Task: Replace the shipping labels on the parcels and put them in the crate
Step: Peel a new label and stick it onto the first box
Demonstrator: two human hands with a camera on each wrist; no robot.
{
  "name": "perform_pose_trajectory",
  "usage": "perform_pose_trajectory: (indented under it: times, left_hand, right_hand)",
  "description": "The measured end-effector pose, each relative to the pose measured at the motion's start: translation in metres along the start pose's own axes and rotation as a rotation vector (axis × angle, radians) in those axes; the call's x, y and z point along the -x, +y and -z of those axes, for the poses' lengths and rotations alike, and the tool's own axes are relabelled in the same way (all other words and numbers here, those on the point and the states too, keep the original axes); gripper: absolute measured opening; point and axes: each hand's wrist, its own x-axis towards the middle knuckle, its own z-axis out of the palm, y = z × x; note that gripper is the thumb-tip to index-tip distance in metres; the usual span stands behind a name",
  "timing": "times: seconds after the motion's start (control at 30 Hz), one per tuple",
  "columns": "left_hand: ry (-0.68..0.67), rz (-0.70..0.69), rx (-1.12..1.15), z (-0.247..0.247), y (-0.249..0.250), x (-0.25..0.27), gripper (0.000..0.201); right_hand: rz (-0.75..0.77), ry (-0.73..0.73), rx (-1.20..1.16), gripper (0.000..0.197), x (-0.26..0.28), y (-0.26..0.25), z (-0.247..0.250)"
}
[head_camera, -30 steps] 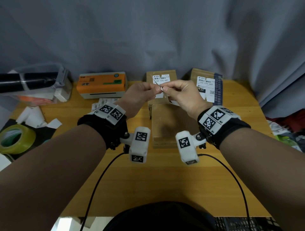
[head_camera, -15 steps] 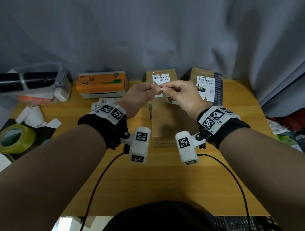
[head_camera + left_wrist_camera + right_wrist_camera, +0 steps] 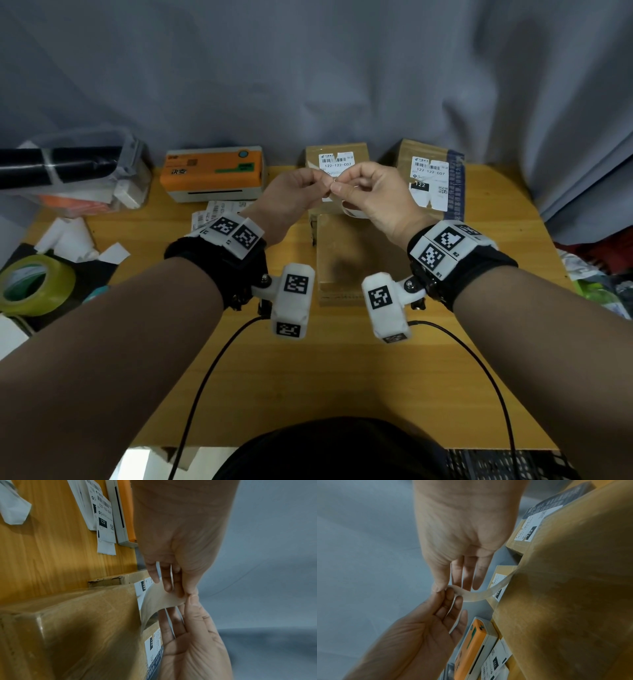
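Observation:
Both hands are raised above a plain brown parcel [image 3: 359, 260] that lies flat mid-table. My left hand [image 3: 308, 185] and right hand [image 3: 349, 186] meet fingertip to fingertip and pinch the same end of a white label sheet [image 3: 159, 601]. The sheet curls down from the pinch toward the parcel [image 3: 573, 601]. A bit of it shows below my right palm as the label sheet [image 3: 352, 210]. Two more brown parcels [image 3: 337, 161] [image 3: 428, 171] stand at the table's back, each with a printed label on its front.
An orange label printer [image 3: 214, 174] sits back left with printed labels [image 3: 214, 210] in front of it. A tape roll [image 3: 34, 284], paper scraps [image 3: 72, 240] and a clear bin [image 3: 85, 171] crowd the left side. A black perforated crate edge [image 3: 507, 466] shows below the table's front right.
Both hands have stayed at the same spot over the parcel. Only the fingertips have shifted slightly on the label's end.

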Motion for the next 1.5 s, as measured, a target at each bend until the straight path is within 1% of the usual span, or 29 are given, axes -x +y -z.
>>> perform_pose_trajectory:
  times: [0.13, 0.5, 0.7, 0.87, 1.03, 1.33, 1.5]
  left_hand:
    - [0.008, -0.013, -0.014, -0.001, -0.001, 0.001, 0.02]
    - [0.034, 0.012, -0.035, -0.003, 0.0, 0.0, 0.019]
    - [0.042, 0.01, -0.03, -0.005, 0.004, 0.001, 0.016]
    - [0.047, 0.01, -0.036, -0.006, 0.007, 0.005, 0.014]
    - [0.046, 0.014, -0.087, -0.009, 0.011, 0.009, 0.011]
    - [0.079, 0.014, -0.24, -0.017, 0.023, 0.016, 0.02]
    - [0.087, -0.019, -0.262, -0.017, 0.02, 0.015, 0.014]
  right_hand:
    - [0.02, 0.011, 0.067, 0.006, -0.001, 0.004, 0.001]
    - [0.011, 0.029, 0.084, 0.008, -0.002, 0.003, 0.002]
    - [0.014, 0.042, 0.121, 0.004, -0.002, 0.001, 0.001]
    - [0.008, 0.041, 0.126, 0.007, -0.001, 0.001, 0.0]
    - [0.0, 0.048, 0.13, 0.007, 0.003, -0.001, 0.001]
    - [-0.011, 0.035, 0.152, 0.007, 0.003, -0.003, 0.003]
    - [-0.027, 0.034, 0.19, 0.013, 0.002, -0.001, 0.003]
